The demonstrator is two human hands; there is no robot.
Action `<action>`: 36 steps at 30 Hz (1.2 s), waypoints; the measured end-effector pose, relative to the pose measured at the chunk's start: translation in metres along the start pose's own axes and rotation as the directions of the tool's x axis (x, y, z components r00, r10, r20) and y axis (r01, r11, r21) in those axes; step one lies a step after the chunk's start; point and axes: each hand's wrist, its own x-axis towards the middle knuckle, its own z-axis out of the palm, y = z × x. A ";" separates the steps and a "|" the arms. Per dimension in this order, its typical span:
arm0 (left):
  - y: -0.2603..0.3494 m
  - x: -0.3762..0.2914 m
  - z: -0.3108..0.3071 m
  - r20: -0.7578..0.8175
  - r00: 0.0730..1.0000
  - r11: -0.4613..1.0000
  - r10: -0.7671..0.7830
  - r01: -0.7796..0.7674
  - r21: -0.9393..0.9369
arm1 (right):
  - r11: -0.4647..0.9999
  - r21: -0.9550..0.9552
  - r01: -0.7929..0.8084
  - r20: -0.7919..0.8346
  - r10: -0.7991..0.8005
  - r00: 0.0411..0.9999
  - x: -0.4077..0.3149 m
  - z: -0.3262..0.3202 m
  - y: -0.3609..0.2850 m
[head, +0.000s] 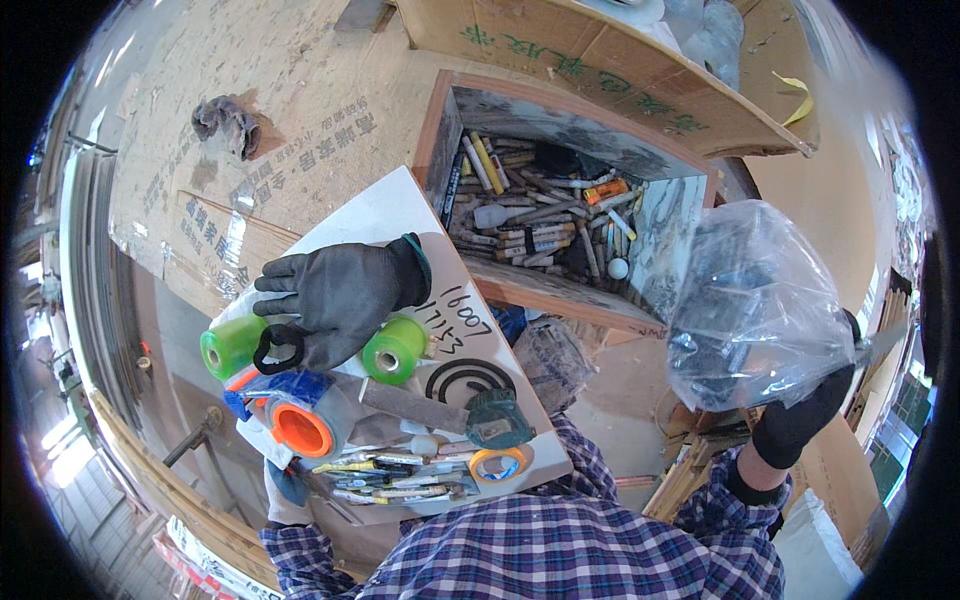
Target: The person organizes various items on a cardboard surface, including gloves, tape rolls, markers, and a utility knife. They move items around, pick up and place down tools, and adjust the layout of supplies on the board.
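My left hand [288, 491], in a white glove with a blue-grey coating, grips the near left edge of a white board [405, 206]. The board carries a black work glove [337, 296], two green film rolls [395, 350], a tape roll with an orange core [301, 430], several markers [405, 480], a yellow tape roll [497, 464], a black spiral coil [469, 373] and a dark green device [499, 420]. My right hand [806, 409], black-gloved, holds up a clear plastic bag [757, 307] with dark contents; the bag hides some fingers.
Beyond the board stands an open wooden box [559, 105] full of used markers and crayon-like sticks. Behind it rises a cardboard carton [517, 45] bearing writing. A crumpled dark rag [227, 126] lies on the cardboard-covered surface [322, 82]. Stacked panels [94, 262] line the left.
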 end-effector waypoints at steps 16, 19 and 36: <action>0.004 0.002 -0.005 0.128 0.991 1.000 0.025 -0.027 0.014 | 0.109 0.723 -0.682 0.610 0.363 0.705 0.065 0.200 -0.063; 0.007 0.003 -0.009 0.175 0.980 0.982 -0.096 0.122 -0.146 | 0.920 0.374 -0.120 0.480 -0.081 0.874 0.062 0.223 -0.058; 0.007 0.007 -0.008 0.142 0.987 0.980 -0.074 0.099 -0.175 | 0.933 0.107 0.343 0.655 -0.326 0.682 0.066 0.259 -0.019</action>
